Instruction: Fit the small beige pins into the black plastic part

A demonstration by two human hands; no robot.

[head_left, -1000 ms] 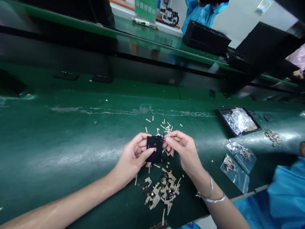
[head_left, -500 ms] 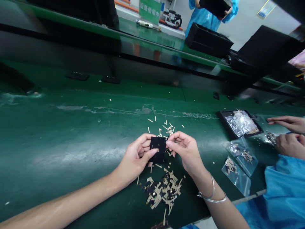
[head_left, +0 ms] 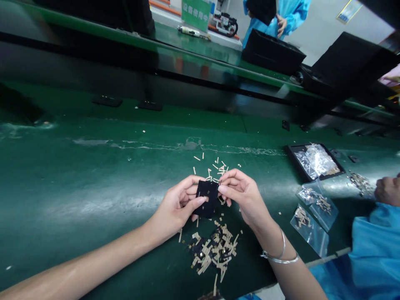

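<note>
Between my hands is a flat black square piece (head_left: 206,203) with small holes or marks on it. My left hand (head_left: 179,202) grips it from the left, thumb on its face and fingers behind. At its upper right corner, the thumb and forefinger of my right hand (head_left: 239,192) are pinched together; whatever is between them is too small to make out. Under and beyond the hands lie scattered pale strips (head_left: 222,168). Closer to me is a pile of pale strips and small dark pieces (head_left: 215,250).
To the right stand a black tray (head_left: 295,164) with clear bags in it and several zip bags (head_left: 311,233) of small parts. A co-worker's blue sleeve (head_left: 375,246) is beside a small pile of parts (head_left: 359,184). A raised shelf (head_left: 193,81) crosses the back; another person in blue stands behind it.
The black piece has tilted slightly and sits a little lower. My hands have barely moved. The co-worker's hands at right have drawn back, and the person behind has shifted a black object left.
</note>
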